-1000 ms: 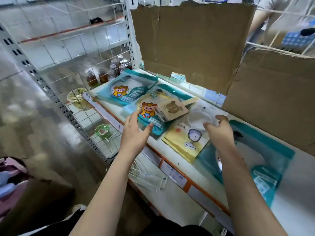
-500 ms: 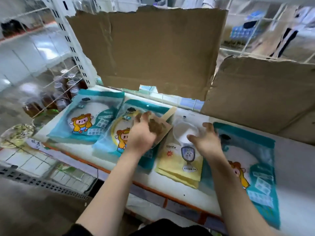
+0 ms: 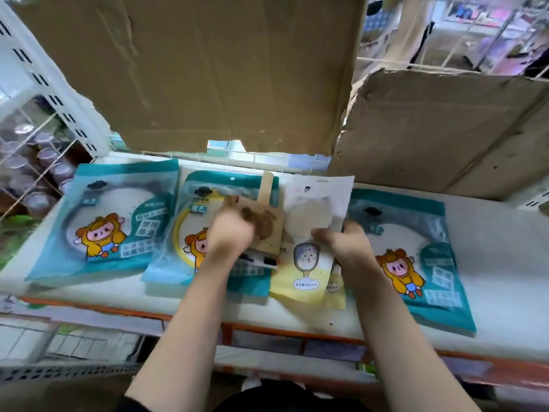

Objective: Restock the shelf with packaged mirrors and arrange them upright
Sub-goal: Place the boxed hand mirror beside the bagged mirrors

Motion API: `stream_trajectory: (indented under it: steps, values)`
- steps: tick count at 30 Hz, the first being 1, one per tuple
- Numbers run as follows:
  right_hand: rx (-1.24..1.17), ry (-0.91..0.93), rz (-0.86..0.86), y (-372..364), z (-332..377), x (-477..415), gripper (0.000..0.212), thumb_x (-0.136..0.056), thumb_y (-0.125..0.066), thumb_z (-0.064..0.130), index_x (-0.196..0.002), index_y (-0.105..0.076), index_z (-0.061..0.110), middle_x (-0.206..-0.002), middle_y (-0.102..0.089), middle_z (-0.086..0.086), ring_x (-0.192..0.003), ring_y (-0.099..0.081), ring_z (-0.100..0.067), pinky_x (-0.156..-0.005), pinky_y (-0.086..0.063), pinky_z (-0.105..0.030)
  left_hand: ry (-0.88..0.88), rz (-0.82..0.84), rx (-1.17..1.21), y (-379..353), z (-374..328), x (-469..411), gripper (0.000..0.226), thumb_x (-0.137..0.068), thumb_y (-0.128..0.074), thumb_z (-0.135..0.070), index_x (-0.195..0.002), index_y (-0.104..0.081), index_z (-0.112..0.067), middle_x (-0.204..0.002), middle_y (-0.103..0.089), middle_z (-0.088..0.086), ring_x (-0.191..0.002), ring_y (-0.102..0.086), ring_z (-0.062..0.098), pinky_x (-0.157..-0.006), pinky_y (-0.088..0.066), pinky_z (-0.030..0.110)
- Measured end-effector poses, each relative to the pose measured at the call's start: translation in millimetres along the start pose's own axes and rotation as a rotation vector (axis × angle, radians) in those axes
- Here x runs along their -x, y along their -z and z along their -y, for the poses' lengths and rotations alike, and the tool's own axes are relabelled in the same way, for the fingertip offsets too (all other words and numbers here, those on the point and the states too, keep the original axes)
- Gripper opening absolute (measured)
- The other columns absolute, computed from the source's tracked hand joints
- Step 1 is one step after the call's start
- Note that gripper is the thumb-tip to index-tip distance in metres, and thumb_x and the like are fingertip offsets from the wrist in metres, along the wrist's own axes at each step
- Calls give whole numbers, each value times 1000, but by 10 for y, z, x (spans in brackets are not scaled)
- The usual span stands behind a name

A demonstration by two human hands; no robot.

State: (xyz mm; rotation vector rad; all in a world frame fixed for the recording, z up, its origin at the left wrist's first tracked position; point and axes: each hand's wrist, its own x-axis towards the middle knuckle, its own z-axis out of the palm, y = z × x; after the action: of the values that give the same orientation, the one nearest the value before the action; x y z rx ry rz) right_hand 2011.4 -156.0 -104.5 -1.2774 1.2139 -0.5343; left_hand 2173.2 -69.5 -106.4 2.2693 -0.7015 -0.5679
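Both hands have closed in on the middle packs. One teal mirror pack (image 3: 118, 221) lies flat at nine o'clock on the shelf (image 3: 490, 233). The left hand (image 3: 231, 233) has its grip curled onto the brown handled-mirror pack (image 3: 269, 224). The right hand (image 3: 344, 242) has its grip pinching the three o'clock edge of the yellow mirror pack (image 3: 309, 263), likely to stand both against the cardboard (image 3: 208, 69) at twelve o'clock.
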Motion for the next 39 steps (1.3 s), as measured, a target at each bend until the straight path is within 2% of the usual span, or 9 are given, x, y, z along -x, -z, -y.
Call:
stream_trajectory:
  steps: [3,8,11,15,17,21,26,30,39]
  values:
    - [-153,-38,-53,151,27,94,4,-87,-59,3,-89,-61,7,-77,-64,-10,-67,-61,-25,-62,-52,-32,-9,-30,294,63,-59,116,10,-96,-48,-14,-103,-54,-17,-101,-60,1,-91,-56,17,-79,-45,28]
    - [-185,103,-175,623,6,210,17,-89,-56,14,-73,-53,15,-69,-55,-1,-63,-52,-16,-62,-42,-30,0,74,788,5,-260,398,12,-93,-54,-16,-103,-57,-20,-100,-67,0,-89,-65,15,-72,-55,26]
    - [-328,159,-235,960,-39,279,14,-84,-59,13,-72,-53,14,-61,-57,4,-55,-54,-11,-56,-41,-25,-64,92,822,-161,-466,461,13,-90,-56,-9,-96,-61,-19,-93,-69,1,-85,-66,18,-76,-56,30]
    - [-536,158,-224,1472,-195,457,15,-87,-54,3,-100,-61,5,-97,-65,-17,-90,-64,-29,-82,-51,-43,-167,184,731,-571,-779,675,13,-88,-57,-7,-88,-61,-19,-93,-68,6,-87,-64,25,-86,-52,43]
    - [-553,157,-248,1776,-270,586,20,-87,-53,2,-106,-59,1,-102,-63,-23,-93,-62,-34,-84,-50,-47,-194,232,709,-848,-964,821,6,-83,-62,-16,-85,-62,-22,-92,-69,5,-88,-65,26,-87,-50,45]
    - [-496,147,-350,2627,-554,883,18,-90,-50,1,-76,-54,11,-61,-59,-5,-58,-57,-21,-62,-46,-31,-164,256,771,-1525,-1434,1313,17,-87,-62,-12,-78,-55,-24,-80,-61,-6,-77,-59,14,-69,-48,19]
    - [-469,158,-384,3682,-826,1172,12,-91,-53,6,-84,-61,9,-77,-63,-10,-71,-61,-26,-73,-47,-38,-252,340,829,-2191,-2009,1911,16,-90,-56,-2,-85,-56,-17,-67,-67,-12,-58,-61,-1,-54,-48,13]
    - [-455,150,-417,4372,-1055,1333,11,-90,-57,7,-88,-66,12,-83,-71,-8,-86,-65,-31,-87,-50,-47,-326,416,804,-2706,-2342,2408,16,-91,-55,-5,-88,-56,-21,-86,-64,-3,-74,-61,8,-57,-50,14]
    - [-446,139,-439,5406,-1169,1402,9,-89,-58,9,-94,-65,12,-96,-71,-12,-97,-66,-32,-93,-50,-47,-276,416,870,-3407,-2973,2854,15,-91,-57,-8,-89,-57,-23,-89,-65,-1,-86,-61,18,-75,-51,30]
